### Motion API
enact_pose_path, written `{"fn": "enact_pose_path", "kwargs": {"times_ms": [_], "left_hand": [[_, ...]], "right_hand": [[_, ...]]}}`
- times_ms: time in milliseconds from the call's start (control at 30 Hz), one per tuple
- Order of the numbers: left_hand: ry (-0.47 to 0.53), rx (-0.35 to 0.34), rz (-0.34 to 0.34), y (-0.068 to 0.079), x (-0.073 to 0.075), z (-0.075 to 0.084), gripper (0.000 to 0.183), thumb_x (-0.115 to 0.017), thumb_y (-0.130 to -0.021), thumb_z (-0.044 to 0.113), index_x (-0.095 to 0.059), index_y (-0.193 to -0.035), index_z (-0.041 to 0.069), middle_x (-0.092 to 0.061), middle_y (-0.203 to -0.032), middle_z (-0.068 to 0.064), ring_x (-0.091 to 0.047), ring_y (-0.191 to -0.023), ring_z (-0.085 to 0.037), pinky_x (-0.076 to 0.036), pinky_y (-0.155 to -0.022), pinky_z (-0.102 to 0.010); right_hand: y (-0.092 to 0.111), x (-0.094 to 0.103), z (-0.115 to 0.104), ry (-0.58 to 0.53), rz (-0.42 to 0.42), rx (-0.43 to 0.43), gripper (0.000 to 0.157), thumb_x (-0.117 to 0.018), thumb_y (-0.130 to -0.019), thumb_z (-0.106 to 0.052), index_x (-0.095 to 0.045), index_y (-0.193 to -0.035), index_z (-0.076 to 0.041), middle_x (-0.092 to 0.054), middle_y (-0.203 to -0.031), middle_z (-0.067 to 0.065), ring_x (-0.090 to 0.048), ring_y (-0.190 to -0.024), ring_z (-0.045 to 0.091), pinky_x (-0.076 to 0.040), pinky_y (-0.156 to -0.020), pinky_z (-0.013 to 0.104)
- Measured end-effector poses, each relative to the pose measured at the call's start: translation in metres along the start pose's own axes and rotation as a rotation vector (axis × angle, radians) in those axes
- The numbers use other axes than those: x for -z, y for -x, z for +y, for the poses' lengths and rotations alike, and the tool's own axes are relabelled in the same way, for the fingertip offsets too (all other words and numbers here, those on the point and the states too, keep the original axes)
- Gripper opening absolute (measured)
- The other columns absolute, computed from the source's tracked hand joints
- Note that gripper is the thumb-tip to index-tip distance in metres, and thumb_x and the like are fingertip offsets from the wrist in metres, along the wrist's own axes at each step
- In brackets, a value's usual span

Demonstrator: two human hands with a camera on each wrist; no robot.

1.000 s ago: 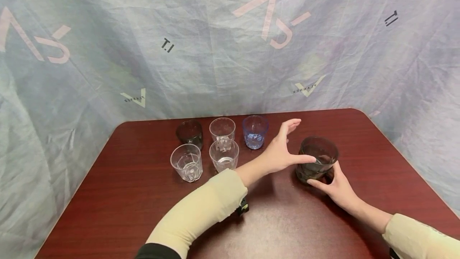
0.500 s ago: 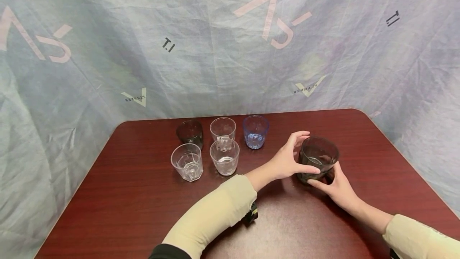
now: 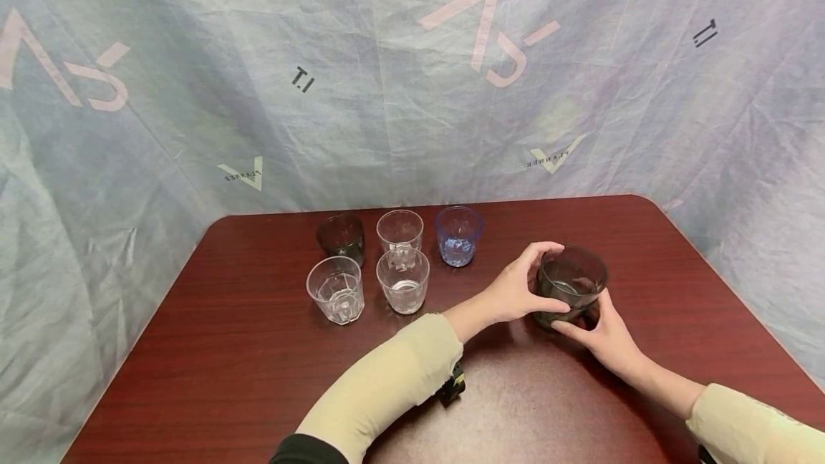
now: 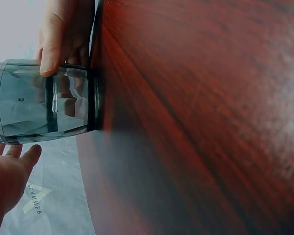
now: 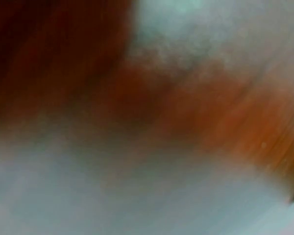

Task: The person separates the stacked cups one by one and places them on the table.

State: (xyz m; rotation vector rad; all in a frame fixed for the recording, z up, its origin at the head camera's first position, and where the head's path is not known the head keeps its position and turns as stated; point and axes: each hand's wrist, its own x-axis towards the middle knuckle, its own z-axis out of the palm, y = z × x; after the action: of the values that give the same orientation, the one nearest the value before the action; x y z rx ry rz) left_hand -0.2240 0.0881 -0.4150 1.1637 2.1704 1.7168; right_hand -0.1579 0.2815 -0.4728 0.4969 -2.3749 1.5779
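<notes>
A smoky dark tumbler [image 3: 573,279] stands upright on the right part of the table, with what looks like a second tumbler nested in it. In the left wrist view the tumbler [image 4: 27,105] shows a rim line round its upper part. My left hand [image 3: 515,293] holds its upper part from the left, thumb on the near side and fingers behind. Lower down, my right hand [image 3: 611,339] grips the tumbler from the right, its thumb across the front near the base. The right wrist view is mostly blurred table and grey.
Left of the hands stand two clear tumblers in front, one faceted [image 3: 336,292] and one smooth [image 3: 403,285]. Behind them are another dark tumbler [image 3: 340,238], a clear one [image 3: 399,228] and a blue one [image 3: 458,238]. A grey cloth [image 3: 387,92] hangs behind the table [image 3: 225,349].
My left hand has come down and right onto the dark tumbler, its fingers closing round the upper part. The right hand and the other tumblers stay where they were.
</notes>
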Motion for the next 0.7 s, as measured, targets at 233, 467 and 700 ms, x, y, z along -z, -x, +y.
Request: {"fn": "enact_pose_path", "kwargs": {"times_ms": [233, 467, 700], "left_hand": [[-0.063, -0.004, 0.005, 0.0006, 0.0005, -0.0031, 0.074, -0.085, -0.074, 0.007, -0.041, -0.132, 0.018, -0.059, -0.122, -0.006, -0.058, -0.101, -0.004, -0.047, -0.079, -0.014], [-0.145, -0.071, 0.018, 0.0009, 0.0001, -0.0045, 0.074, -0.086, -0.073, 0.008, -0.039, -0.13, 0.016, -0.059, -0.124, -0.004, -0.057, -0.097, -0.001, -0.044, -0.081, -0.013], [-0.118, -0.083, 0.027, 0.0012, -0.0004, -0.0035, 0.074, -0.086, -0.073, 0.006, -0.039, -0.129, 0.016, -0.058, -0.125, -0.006, -0.059, -0.101, -0.004, -0.044, -0.084, -0.013]], "right_hand": [[0.0002, -0.0001, 0.0005, -0.009, -0.004, 0.004, 0.086, -0.074, -0.078, 0.012, -0.024, -0.147, -0.006, -0.05, -0.127, -0.007, -0.054, -0.107, 0.0, -0.044, -0.083, 0.013], [0.0004, -0.0008, 0.0014, -0.007, -0.001, 0.004, 0.085, -0.073, -0.079, 0.012, -0.024, -0.146, -0.003, -0.049, -0.128, -0.004, -0.053, -0.109, -0.002, -0.043, -0.084, 0.012], [0.0005, -0.0015, 0.0008, -0.004, 0.003, -0.005, 0.083, -0.074, -0.079, 0.011, -0.024, -0.144, -0.002, -0.05, -0.125, -0.007, -0.054, -0.107, -0.003, -0.043, -0.083, 0.012]]}}
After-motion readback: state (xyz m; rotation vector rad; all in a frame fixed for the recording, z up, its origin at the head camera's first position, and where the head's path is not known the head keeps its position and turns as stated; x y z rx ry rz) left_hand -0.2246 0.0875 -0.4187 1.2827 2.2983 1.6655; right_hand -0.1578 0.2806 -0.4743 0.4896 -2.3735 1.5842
